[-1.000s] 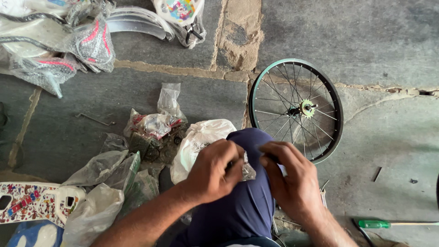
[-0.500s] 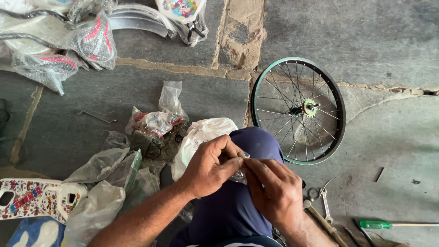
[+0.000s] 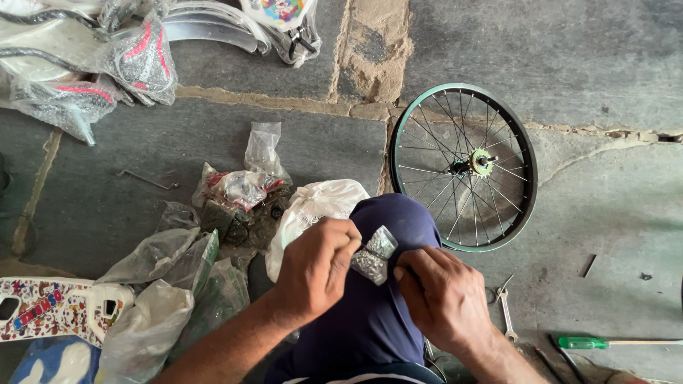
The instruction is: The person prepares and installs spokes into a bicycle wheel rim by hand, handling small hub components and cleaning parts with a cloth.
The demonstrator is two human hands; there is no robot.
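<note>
I take the knee (image 3: 388, 220) in dark blue cloth as my landmark. Far left of it lies a sticker-covered white panel (image 3: 53, 309), and nearer it, clear plastic bags (image 3: 160, 252) lie heaped on the stone floor (image 3: 299, 153). My left hand (image 3: 313, 274) sits just left of the knee, fingers curled tight, pinching one side of a small clear packet of metal bits (image 3: 373, 256). The packet rests over the knee, between both hands. My right hand (image 3: 441, 299) is just right of it, fingers bent shut on the packet's other edge. Right of the knee a green-rimmed spoked wheel (image 3: 462, 167) lies flat; a spanner (image 3: 506, 316) and green-handled screwdriver (image 3: 605, 343) lie lower right
</note>
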